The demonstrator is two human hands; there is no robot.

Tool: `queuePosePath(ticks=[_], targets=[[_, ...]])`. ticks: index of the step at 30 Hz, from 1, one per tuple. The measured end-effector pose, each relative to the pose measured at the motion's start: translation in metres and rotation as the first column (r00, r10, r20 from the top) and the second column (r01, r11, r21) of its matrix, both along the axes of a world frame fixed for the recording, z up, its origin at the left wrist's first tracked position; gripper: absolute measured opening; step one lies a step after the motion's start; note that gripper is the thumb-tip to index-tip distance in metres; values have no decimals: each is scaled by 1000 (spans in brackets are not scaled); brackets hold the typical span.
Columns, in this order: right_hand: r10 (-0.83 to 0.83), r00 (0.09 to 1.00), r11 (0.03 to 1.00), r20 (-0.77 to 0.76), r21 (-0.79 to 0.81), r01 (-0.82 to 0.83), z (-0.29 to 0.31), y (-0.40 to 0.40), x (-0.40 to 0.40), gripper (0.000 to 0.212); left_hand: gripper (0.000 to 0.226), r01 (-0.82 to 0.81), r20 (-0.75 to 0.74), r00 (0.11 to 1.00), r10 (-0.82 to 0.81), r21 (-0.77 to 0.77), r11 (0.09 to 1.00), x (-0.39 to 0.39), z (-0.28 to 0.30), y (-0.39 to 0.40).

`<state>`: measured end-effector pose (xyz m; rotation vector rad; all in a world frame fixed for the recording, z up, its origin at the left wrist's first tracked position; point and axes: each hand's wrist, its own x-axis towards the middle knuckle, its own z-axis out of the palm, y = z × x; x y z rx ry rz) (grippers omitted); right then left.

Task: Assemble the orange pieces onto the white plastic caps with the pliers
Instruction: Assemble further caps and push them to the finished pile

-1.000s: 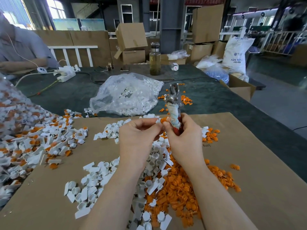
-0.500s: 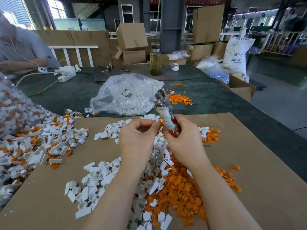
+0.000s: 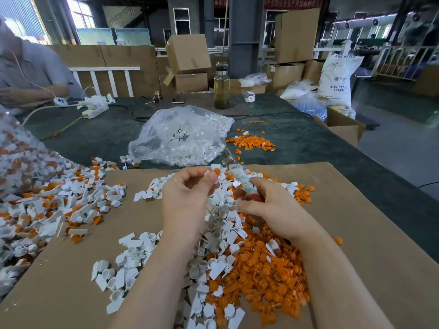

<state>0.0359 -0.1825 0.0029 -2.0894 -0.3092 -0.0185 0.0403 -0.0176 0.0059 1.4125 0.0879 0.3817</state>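
Pinching a white cap with orange piece (image 3: 213, 173) at its fingertips, the left hand (image 3: 187, 195) sits just left of the pliers (image 3: 240, 179), gripped by the right hand (image 3: 268, 205), nose tilted up-left toward the cap.

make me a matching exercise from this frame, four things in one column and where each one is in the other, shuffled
Things:
1. pliers
2. glass bottle
3. clear bag of white caps
4. white cap with orange piece

Places:
A. pinched in the left hand
B. gripped in the right hand
C. standing upright at the far side of the table
D. lying on the dark green table cover beyond the cardboard sheet

Pairs: 1-B, 2-C, 3-D, 4-A
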Motion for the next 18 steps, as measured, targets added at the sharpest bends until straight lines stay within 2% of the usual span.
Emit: queuePosePath(ticks=[3, 9, 15, 18], targets=[[71, 995, 995, -65, -64, -75, 3, 0, -2, 13, 10, 0, 24, 1000, -1, 19, 1000, 1, -2, 5], [139, 985, 988, -104, -50, -145, 4, -1, -4, 24, 10, 10, 56, 998, -13, 67, 998, 5, -3, 13], [149, 987, 982, -53, -109, -154, 1, 1, -4, 9, 12, 25, 53, 998, -29, 74, 997, 6, -2, 17], [135, 989, 986, -63, -85, -140, 1, 4, -5, 8, 13, 32, 52, 998, -35, 45, 998, 7, -4, 17]])
